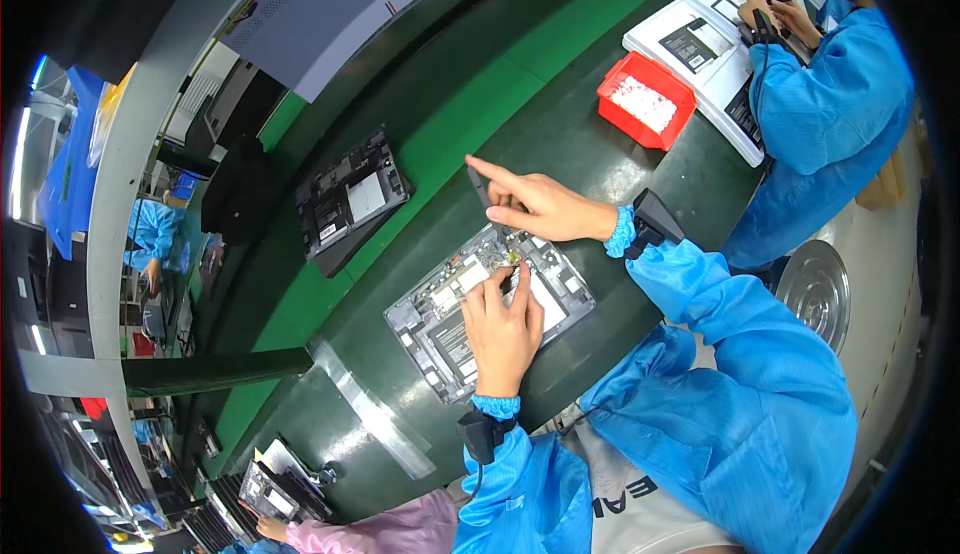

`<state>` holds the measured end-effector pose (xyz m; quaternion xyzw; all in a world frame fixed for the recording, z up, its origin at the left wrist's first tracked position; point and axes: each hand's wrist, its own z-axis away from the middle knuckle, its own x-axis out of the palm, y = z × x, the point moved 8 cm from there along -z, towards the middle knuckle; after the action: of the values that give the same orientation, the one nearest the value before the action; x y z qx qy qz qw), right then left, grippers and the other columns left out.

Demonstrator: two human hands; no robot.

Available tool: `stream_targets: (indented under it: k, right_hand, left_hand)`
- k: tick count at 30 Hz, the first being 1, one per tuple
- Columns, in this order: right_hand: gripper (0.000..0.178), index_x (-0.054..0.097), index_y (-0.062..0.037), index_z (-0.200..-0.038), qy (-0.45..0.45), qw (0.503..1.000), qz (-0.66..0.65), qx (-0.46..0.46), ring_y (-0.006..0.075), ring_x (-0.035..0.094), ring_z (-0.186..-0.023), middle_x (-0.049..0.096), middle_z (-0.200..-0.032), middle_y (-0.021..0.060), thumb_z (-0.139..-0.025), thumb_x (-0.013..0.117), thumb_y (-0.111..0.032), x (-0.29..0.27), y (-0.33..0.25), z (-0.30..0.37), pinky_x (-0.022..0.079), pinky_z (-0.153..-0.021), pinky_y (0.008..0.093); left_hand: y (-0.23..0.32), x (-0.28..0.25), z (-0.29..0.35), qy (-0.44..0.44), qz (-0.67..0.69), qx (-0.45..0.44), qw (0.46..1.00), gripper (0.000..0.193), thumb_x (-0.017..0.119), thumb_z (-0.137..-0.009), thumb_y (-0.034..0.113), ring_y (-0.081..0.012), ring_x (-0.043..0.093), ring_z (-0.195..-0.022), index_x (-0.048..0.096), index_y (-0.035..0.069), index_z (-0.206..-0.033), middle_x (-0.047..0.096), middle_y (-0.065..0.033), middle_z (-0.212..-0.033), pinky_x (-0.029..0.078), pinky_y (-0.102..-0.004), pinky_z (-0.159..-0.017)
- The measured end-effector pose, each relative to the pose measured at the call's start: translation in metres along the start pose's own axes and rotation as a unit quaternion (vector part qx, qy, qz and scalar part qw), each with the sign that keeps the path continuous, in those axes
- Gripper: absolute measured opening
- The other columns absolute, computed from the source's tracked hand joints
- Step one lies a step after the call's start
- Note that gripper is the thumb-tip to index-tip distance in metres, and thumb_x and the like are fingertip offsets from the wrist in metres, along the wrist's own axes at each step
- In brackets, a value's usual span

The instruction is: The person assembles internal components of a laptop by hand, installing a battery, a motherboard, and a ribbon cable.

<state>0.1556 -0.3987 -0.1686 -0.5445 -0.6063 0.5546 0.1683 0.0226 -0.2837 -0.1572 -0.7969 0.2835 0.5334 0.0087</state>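
An opened laptop base (412, 316), with circuit board and dark battery packs exposed, lies on the dark green bench in front of me. My left hand (503, 329) rests over its middle, thumb and fingers closed together near a small dark piece by the board; the fingers cover most of what they touch. Above the laptop's far right edge is my right hand (555, 209), its index finger stretched out to the left. A slim dark stick-like tool (477, 186) is held in that hand; its exact kind cannot be made out.
A second opened laptop (352, 199) rests on the green strip beyond. The red bin (648, 102) with small white pieces stands at the far right, beside white trays (690, 46) and a co-worker in blue. Clear tape (370, 409) crosses the bench at left; a pink-sleeved person works nearby.
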Motion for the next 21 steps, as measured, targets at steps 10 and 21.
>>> stream_targets:
  k: [10,21]
  right_hand:
    - [0.078,0.021,-0.0070,-0.168,-0.046,0.997,0.056,0.014,0.0288,0.068,-0.083,0.067,-0.100,0.0123,-0.104,0.064,-0.018,0.016,0.005,0.002,0.055,-0.080,0.0407]
    - [0.016,0.048,0.0015,-0.113,0.218,0.974,-0.063,0.007,0.0219,0.065,-0.072,0.063,-0.083,0.0126,-0.104,0.052,-0.011,-0.058,-0.008,0.027,0.052,-0.068,0.0370]
  left_hand:
    - [-0.001,0.001,0.000,-0.017,0.005,0.002,1.000,0.041,0.073,-0.086,0.011,-0.0304,0.058,-0.106,0.073,0.008,-0.127,0.064,-0.0108,-0.122,0.047,-0.0435,-0.089]
    - [0.002,0.008,-0.018,-0.064,0.072,-0.006,0.995,0.052,0.068,-0.089,0.014,-0.0316,0.058,-0.112,0.061,0.002,-0.140,0.066,-0.0114,-0.135,0.044,-0.0453,-0.096]
